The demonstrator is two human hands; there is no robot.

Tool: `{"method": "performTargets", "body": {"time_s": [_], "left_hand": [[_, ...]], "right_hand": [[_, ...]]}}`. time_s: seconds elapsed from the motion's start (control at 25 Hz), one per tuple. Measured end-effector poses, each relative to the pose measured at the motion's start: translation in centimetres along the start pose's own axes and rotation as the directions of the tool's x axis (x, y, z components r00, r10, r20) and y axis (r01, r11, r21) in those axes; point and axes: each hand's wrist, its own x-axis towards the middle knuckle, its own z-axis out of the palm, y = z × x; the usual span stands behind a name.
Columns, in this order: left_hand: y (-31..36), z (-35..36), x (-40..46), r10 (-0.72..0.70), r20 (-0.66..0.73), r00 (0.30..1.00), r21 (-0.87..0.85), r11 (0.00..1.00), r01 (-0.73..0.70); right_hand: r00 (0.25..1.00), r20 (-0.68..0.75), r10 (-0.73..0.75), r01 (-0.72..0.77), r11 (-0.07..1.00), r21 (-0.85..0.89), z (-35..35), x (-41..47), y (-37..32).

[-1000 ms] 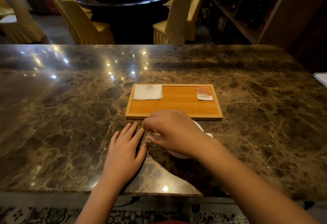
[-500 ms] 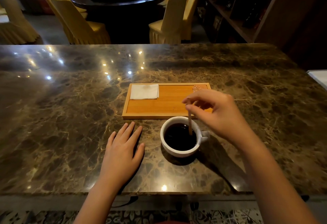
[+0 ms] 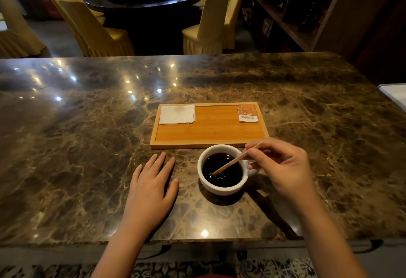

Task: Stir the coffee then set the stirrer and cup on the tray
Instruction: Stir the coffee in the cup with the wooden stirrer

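Head view: right hand [image 3: 283,165] pinches thin wooden stirrer [image 3: 230,163] in round white cup [image 3: 222,186].

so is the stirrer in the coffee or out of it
In. The stirrer slants down with its lower tip in the dark coffee inside the cup; the right hand pinches its upper end.

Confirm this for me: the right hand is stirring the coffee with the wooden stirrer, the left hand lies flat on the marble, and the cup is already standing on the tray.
One part is wrong. The cup is not on the tray; it stands on the marble table just in front of the tray's near edge, as the head view shows. The rest holds: the right hand holds the wooden stirrer in the coffee, and the left hand lies flat.
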Motion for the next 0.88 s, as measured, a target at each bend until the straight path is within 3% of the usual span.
{"method": "performTargets", "body": {"time_s": [0.16, 0.36, 0.56, 0.76, 0.88], "left_hand": [[0.0, 0.0, 0.0, 0.000, -0.005, 1.000, -0.003, 1.000, 0.000], [0.1, 0.0, 0.0, 0.003, -0.005, 1.000, -0.003, 1.000, -0.003], [0.0, -0.1, 0.0, 0.005, -0.011, 1.000, -0.004, 1.000, -0.005], [0.1, 0.0, 0.0, 0.009, -0.014, 1.000, 0.001, 1.000, -0.009], [0.0, 0.0, 0.0, 0.010, -0.011, 1.000, 0.005, 1.000, -0.010]], "right_hand": [[0.974, -0.052, -0.220, 0.206, 0.958, -0.197, 0.2, -0.2, 0.5], [0.945, 0.127, -0.303, 0.325, 0.811, -0.486, -1.4, -0.8, -0.5], [0.962, 0.190, -0.196, 0.245, 0.926, -0.289, -1.3, -1.9, -0.7], [0.984, 0.034, -0.173, 0.175, 0.981, -0.081, 0.6, -1.8, 0.2], [0.974, -0.024, -0.225, 0.219, 0.964, -0.151, 1.1, -1.6, 0.7]]}}
